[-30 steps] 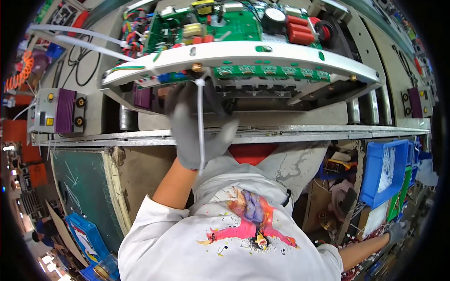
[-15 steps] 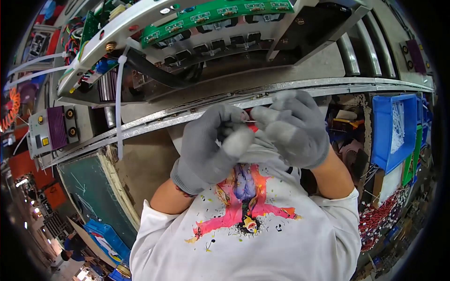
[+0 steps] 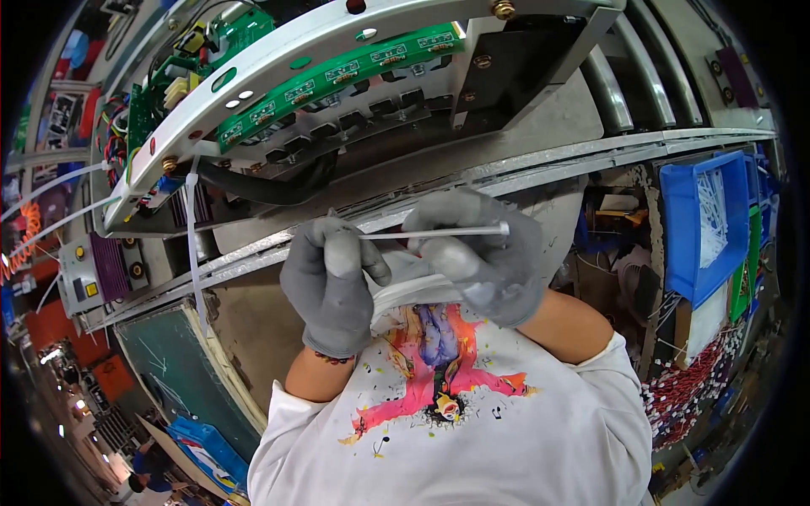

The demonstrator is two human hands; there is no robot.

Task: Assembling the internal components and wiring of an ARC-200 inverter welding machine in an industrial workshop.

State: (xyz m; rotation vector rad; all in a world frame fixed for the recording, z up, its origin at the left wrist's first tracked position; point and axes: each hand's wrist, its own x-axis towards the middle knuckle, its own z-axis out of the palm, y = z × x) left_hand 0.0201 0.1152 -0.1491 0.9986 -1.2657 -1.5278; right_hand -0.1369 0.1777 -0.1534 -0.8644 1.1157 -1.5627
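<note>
Both my hands wear grey gloves and meet above the front of my white shirt. Pinched between the thumb and fingers of my left hand is one end of a white cable tie. The tie runs level to the right across the curled fingers of my right hand, its small square head near the knuckles. My right thumb lies just below the strip, and that hand is slightly blurred. Something small and red shows between the hands, too hidden to name. Beyond them stands a metal chassis with a green circuit board.
Loose white cable ties hang off the chassis's left end. A metal rail and rollers lie beyond my hands. At right are a blue bin of white ties and a bundle of red wires. A purple-and-grey box sits left.
My hands have moved left and apart, so the cable tie now shows stretched between them. In the view, the chassis has shifted up and left.
</note>
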